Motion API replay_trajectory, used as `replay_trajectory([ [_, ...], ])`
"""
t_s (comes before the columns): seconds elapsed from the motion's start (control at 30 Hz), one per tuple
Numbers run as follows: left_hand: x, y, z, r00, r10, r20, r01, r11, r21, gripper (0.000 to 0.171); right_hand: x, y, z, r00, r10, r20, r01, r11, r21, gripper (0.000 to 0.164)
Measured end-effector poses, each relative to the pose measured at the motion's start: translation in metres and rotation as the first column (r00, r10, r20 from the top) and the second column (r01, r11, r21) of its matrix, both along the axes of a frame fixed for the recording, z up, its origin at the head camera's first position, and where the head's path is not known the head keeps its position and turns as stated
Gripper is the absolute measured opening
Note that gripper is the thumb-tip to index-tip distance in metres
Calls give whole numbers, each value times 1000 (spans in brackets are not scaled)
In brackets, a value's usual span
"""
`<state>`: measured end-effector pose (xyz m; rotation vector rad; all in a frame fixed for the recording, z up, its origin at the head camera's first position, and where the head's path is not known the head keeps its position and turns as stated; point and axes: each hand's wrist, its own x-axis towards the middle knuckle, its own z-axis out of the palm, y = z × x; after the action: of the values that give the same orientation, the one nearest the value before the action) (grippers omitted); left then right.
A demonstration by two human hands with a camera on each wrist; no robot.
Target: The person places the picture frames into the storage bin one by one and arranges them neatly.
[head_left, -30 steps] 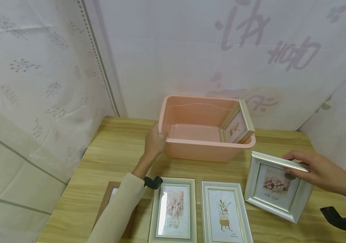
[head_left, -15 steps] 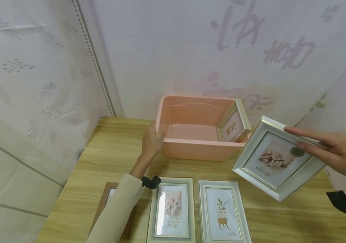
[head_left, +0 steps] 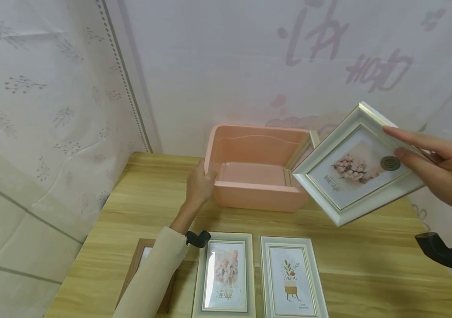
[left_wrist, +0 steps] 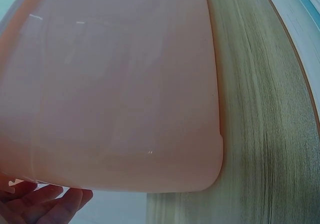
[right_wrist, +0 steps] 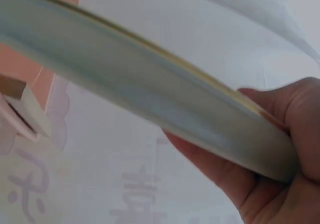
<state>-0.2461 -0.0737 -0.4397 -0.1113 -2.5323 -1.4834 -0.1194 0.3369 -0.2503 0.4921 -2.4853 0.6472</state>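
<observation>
My right hand [head_left: 444, 165] grips a white picture frame [head_left: 341, 207] with a pink flower print by its upper right edge. The frame is tilted in the air, its left corner before the right end of a pink plastic bin [head_left: 258, 196]. In the right wrist view the frame's edge [right_wrist: 125, 79] runs between thumb and fingers. My left hand [head_left: 201, 183] holds the bin's left rim; in the left wrist view its fingers [left_wrist: 60, 204] show at the bin's wall [left_wrist: 125, 94]. Inside the bin, at the right, leans another picture frame [head_left: 313, 139], mostly hidden behind the held one.
On the wooden table [head_left: 138, 194] lie a flower-print frame [head_left: 195, 291], a plant-print frame [head_left: 265, 282] and a brown frame [head_left: 130, 274] partly under my left sleeve. Printed cloth [head_left: 226, 62] hangs behind the table and at the left.
My right hand has raised the white picture frame from near the table, up and slightly leftward toward the bin's right end, tilting it. My left hand stays on the bin's rim.
</observation>
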Motion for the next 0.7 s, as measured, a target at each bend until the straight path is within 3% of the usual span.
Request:
replay_trajectory([
  [0.17, 0, 0, 0, 1000, 9, -2, -9, 1000, 0, 36, -6, -17, 9, 995, -100, 5, 100, 992, -75, 45],
  [0.4, -2, 1, -1, 1000, 20, -1, -20, 1000, 4, 37, -19, -36, 14, 968, -217, 125, 234, 962, -144, 48],
  [0.5, -1, 1, 0, 1000, 21, 4, -21, 1000, 6, 40, -25, -44, 15, 961, -235, 146, 259, 949, -177, 49],
  [0.7, 0, 3, -1, 999, 32, -4, -32, 999, 13, 39, -38, -54, 12, 964, -253, 87, 266, 937, -226, 50],
])
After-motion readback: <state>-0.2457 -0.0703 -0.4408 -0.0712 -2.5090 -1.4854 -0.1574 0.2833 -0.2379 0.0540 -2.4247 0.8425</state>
